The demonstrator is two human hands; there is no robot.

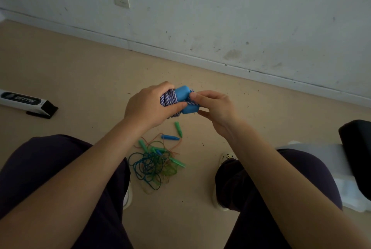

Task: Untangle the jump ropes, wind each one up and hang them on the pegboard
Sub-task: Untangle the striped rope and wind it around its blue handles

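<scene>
Blue-white braided rope (169,99) wound round blue handles (185,100), tangled thin ropes (154,165) on floor below

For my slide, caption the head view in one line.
Both hands, left hand and right hand, hold a wound striped rope with blue handles above tangled ropes on the floor.

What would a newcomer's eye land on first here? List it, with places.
At the centre, the left hand grips a wound blue-and-white rope with blue handles, while the right hand pinches them at the right end. Below, on the floor between the knees, lies a tangle of thin ropes with green and blue handles. A black-and-white box lies far left.
</scene>
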